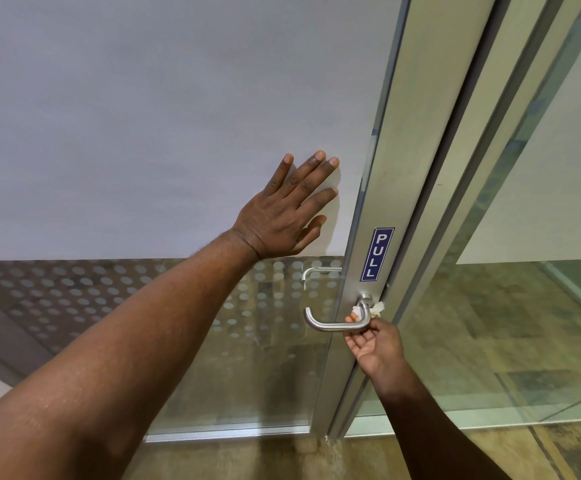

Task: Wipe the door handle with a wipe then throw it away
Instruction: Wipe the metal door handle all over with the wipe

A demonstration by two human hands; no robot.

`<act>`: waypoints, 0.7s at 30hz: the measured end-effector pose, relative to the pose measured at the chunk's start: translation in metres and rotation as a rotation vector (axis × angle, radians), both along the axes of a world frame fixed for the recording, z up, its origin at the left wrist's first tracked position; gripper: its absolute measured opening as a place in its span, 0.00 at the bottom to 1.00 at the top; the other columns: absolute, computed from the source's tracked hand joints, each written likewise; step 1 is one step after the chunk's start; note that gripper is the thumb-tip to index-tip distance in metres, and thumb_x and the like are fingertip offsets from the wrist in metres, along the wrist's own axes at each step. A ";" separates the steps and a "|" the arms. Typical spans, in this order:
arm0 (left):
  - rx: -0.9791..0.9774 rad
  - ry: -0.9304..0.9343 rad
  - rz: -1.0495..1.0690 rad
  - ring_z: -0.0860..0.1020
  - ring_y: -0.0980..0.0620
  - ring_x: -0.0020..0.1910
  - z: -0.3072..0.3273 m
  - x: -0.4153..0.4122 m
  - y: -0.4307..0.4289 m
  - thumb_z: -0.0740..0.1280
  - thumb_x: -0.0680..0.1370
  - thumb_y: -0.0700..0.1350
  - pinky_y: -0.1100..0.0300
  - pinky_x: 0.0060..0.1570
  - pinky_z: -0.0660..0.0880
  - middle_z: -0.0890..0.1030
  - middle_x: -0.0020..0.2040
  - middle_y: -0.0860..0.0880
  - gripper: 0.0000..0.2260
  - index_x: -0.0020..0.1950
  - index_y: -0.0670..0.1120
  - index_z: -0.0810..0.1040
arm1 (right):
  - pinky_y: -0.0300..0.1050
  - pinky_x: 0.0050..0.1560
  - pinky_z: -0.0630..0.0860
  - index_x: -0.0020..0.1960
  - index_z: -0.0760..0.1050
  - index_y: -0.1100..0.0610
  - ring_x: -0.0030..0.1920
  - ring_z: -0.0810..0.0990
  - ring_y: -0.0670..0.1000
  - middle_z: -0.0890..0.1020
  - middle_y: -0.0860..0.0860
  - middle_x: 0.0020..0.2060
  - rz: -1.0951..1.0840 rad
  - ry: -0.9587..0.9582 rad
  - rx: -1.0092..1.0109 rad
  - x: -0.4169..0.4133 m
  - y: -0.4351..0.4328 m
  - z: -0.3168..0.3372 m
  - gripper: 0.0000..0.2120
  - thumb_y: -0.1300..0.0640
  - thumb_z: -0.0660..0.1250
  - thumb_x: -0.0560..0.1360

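Observation:
A brushed-metal lever door handle (330,325) juts from the aluminium door stile (382,202), below a blue PULL sticker (376,254). My right hand (377,348) reaches up from below and pinches a small white wipe (376,308) around the handle's neck near the round rose. Fingertips show behind the lever. My left hand (285,213) lies flat with fingers spread on the frosted glass panel (143,116), left of and above the handle.
A second handle (317,273) shows through the glass on the door's far side. Dotted film covers the lower glass. To the right stand the door frame (472,202) and a fixed glass pane (542,306). Patterned floor lies below.

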State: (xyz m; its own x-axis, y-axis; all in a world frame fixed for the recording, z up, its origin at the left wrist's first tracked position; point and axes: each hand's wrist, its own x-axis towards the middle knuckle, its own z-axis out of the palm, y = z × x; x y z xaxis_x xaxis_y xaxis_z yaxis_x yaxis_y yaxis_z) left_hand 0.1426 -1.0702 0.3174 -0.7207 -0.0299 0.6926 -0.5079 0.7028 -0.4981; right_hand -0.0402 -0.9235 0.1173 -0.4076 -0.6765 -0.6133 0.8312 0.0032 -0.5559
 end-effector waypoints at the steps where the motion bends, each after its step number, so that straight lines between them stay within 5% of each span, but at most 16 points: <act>1: 0.003 -0.001 -0.001 0.59 0.38 0.80 0.000 0.000 0.000 0.60 0.83 0.51 0.41 0.79 0.44 0.62 0.79 0.37 0.19 0.71 0.44 0.75 | 0.53 0.53 0.78 0.54 0.78 0.62 0.48 0.84 0.57 0.87 0.57 0.38 0.007 -0.009 0.008 0.000 0.000 -0.001 0.12 0.64 0.57 0.76; 5: 0.014 -0.007 -0.004 0.59 0.39 0.80 0.001 0.001 0.001 0.60 0.83 0.51 0.42 0.79 0.44 0.62 0.79 0.37 0.19 0.71 0.44 0.75 | 0.54 0.56 0.75 0.55 0.76 0.62 0.49 0.81 0.56 0.83 0.58 0.48 0.037 -0.042 0.029 0.003 0.000 -0.006 0.15 0.66 0.54 0.75; 9: 0.037 -0.018 -0.013 0.59 0.39 0.80 0.001 0.001 0.002 0.60 0.83 0.51 0.42 0.79 0.44 0.62 0.79 0.37 0.19 0.71 0.44 0.75 | 0.52 0.51 0.75 0.48 0.76 0.60 0.44 0.79 0.53 0.81 0.56 0.45 0.080 -0.015 0.027 0.005 0.003 -0.011 0.13 0.67 0.53 0.76; 21: 0.215 -0.017 -0.096 0.56 0.38 0.81 -0.002 0.009 0.019 0.63 0.81 0.49 0.41 0.79 0.45 0.60 0.80 0.37 0.19 0.71 0.43 0.73 | 0.49 0.50 0.77 0.53 0.78 0.58 0.46 0.82 0.54 0.85 0.55 0.46 0.202 0.348 0.025 0.006 0.042 -0.020 0.14 0.69 0.56 0.78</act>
State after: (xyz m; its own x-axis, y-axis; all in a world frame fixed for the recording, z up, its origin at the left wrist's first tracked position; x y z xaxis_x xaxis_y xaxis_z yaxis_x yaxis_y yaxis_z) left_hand 0.1515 -1.0513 0.3149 -0.7391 -0.1061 0.6652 -0.4264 0.8381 -0.3401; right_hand -0.0337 -0.8812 0.0968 -0.4542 -0.7507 -0.4798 0.5749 0.1644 -0.8015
